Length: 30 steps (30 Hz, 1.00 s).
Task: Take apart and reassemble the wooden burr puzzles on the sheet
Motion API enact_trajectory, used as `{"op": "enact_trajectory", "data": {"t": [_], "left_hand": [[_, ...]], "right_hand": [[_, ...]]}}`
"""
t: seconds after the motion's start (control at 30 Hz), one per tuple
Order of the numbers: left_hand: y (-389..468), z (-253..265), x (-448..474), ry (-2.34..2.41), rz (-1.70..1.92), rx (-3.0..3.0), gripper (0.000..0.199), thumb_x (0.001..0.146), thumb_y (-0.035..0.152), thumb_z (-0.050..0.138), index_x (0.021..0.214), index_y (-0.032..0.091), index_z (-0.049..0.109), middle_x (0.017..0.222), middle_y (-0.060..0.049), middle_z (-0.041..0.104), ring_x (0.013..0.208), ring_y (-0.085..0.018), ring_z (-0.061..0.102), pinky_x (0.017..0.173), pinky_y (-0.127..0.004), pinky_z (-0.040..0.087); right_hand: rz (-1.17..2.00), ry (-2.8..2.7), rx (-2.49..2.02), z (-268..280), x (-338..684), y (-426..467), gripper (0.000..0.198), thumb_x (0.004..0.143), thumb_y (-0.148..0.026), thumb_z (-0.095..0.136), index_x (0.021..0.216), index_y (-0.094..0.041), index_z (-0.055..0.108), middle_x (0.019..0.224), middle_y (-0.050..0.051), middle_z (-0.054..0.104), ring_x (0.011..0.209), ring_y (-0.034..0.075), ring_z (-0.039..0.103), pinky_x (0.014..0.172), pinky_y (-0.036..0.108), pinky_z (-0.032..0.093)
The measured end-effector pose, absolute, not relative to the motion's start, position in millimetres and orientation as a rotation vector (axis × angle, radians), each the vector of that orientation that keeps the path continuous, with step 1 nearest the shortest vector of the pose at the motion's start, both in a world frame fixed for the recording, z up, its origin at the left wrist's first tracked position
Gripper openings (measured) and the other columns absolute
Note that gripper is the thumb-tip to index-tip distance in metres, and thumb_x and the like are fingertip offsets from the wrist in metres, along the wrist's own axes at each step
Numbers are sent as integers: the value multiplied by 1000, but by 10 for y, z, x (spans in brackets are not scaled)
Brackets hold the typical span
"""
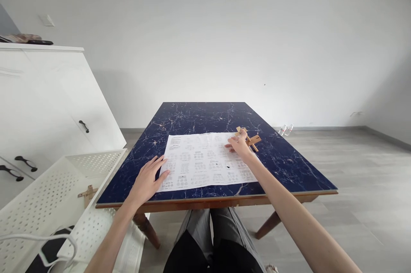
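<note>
A large white printed sheet (pixel 192 178) with rows of small grey figures lies flat near the front of the blue table. My left hand (pixel 148 177) rests open, its spread fingers over the sheet's left edge. At the upper right corner of the paper, my right hand (pixel 239 143) closes around the near side of a light wooden assembly of crossed, notched pieces (pixel 255 139). Bits of the wood stick out past the fingers, and the exact grip is partly hidden. Small dark marks show on the sheet's lower right half.
The dark blue marbled tabletop (pixel 205 116) has a brown wooden edge. On the left stands a white perforated basket (pixel 41 183) holding another wooden piece (pixel 87 194) and a white cable (pixel 28 236). White cabinets (pixel 48 93) rise behind it. Clear bottles (pixel 285 130) stand by the wall.
</note>
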<state>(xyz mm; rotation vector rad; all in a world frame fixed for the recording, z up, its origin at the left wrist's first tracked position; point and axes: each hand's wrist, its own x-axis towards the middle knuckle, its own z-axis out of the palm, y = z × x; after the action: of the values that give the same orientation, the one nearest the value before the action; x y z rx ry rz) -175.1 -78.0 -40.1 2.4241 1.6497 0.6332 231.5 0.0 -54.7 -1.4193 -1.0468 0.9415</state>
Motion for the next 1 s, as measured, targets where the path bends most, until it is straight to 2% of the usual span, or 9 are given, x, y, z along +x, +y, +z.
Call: {"op": "enact_trajectory", "data": {"t": [0.07, 0.17, 0.53, 0.9, 0.97, 1.0], "left_hand": [[-786, -400, -1749, 1649, 635, 2431, 63, 105, 64, 45, 150, 23, 61, 165, -11, 54, 159, -37, 40, 128, -61, 35], [-796, -397, -1747, 1656, 612, 2423, 65, 106, 63, 43, 151, 21, 60, 166, -11, 53, 160, -37, 38, 129, -60, 33], [-793, -420, -1759, 1673, 627, 2412, 62, 105, 64, 45, 148, 24, 63, 164, -9, 55, 159, -37, 40, 130, -59, 33], [-791, -409, -1751, 1649, 672, 2419, 60, 104, 62, 47, 145, 22, 66, 162, -11, 57, 157, -39, 42, 128, -61, 35], [-797, -403, -1753, 1647, 688, 2415, 59, 104, 61, 49, 144, 22, 66, 161, -12, 58, 157, -39, 44, 127, -61, 36], [-805, -394, -1752, 1646, 699, 2414, 59, 104, 60, 49, 144, 21, 66, 161, -12, 58, 156, -40, 44, 127, -61, 36]], "right_hand": [[963, -997, -1414, -547, 2338, 71, 41, 105, -36, 70, 142, -20, 61, 137, 12, 66, 108, 25, 72, 89, 44, 64], [984, -949, -1406, -552, 2370, 163, 37, 105, -37, 70, 137, -20, 65, 138, 11, 66, 115, 27, 70, 95, 48, 62], [970, -897, -1415, -597, 2430, 268, 39, 104, -37, 71, 139, -20, 64, 138, 11, 66, 115, 27, 70, 95, 48, 62], [1004, -1145, -1316, -468, 2291, -71, 39, 105, -37, 70, 138, -18, 64, 138, 12, 66, 115, 27, 70, 96, 49, 62], [1044, -1228, -1249, -397, 2239, -204, 38, 105, -37, 70, 136, -18, 65, 134, 11, 68, 111, 26, 71, 92, 46, 63], [1060, -1268, -1212, -357, 2210, -278, 36, 105, -39, 70, 133, -18, 65, 126, 9, 70, 102, 23, 72, 86, 42, 63]]}}
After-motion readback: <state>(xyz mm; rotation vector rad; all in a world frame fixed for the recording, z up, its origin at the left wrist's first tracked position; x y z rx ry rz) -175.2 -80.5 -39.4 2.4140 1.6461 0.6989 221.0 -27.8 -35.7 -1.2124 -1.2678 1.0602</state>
